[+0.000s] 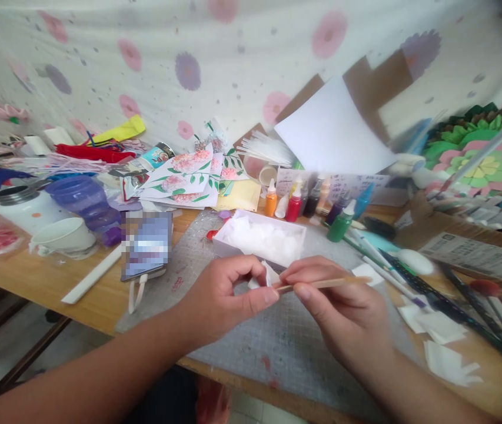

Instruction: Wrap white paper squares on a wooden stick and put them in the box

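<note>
Two closed pinches: our right grip (345,301) has the wooden stick (335,283), our left grip (228,292) a small white piece (271,274) at its nine o'clock end. With the box (228,249) at twelve o'clock, we'd do best pressing lightly and holding the stick steady.

A white cup (63,238) stands just beside a purple plastic container (78,194).
</note>
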The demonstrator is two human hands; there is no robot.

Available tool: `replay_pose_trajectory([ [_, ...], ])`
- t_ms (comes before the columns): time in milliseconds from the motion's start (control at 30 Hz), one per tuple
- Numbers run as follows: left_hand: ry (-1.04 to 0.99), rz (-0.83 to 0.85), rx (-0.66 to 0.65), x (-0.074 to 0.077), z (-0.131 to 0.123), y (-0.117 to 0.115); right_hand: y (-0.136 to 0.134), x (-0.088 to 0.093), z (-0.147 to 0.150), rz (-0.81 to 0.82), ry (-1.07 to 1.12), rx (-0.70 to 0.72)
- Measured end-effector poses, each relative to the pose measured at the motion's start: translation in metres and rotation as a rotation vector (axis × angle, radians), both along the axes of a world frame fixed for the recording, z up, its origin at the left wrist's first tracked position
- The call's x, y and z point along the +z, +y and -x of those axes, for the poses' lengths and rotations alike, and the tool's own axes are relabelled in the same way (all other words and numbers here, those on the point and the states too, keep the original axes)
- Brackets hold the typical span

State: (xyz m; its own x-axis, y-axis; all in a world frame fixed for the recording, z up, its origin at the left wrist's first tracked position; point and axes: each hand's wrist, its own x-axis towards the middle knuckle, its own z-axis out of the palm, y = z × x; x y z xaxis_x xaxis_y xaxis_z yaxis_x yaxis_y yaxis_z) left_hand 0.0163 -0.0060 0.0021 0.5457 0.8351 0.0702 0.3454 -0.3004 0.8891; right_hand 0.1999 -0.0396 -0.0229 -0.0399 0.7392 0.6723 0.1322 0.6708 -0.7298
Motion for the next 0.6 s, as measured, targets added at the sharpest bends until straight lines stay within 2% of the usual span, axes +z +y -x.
replay_pose_trajectory([
  [133, -0.004, 0.053, 0.068, -0.002, -0.003, -0.001, 0.002, -0.003, 0.000, 0.016, 0.031, -0.031],
  [267, -0.015, 0.107, 0.089, -0.004, -0.003, 0.002, 0.009, -0.015, -0.004, 0.135, 0.181, -0.052],
  [367, 0.029, 0.079, 0.108, -0.004, -0.002, 0.003, 0.012, -0.018, -0.006, 0.139, 0.234, -0.033],
  [500, 0.105, -0.064, 0.117, -0.004, -0.004, 0.002, 0.008, -0.009, -0.003, 0.040, 0.080, 0.010],
  [600, 0.128, -0.129, 0.112, -0.003, -0.006, 0.001, 0.003, -0.002, -0.001, -0.011, -0.058, -0.011],
])
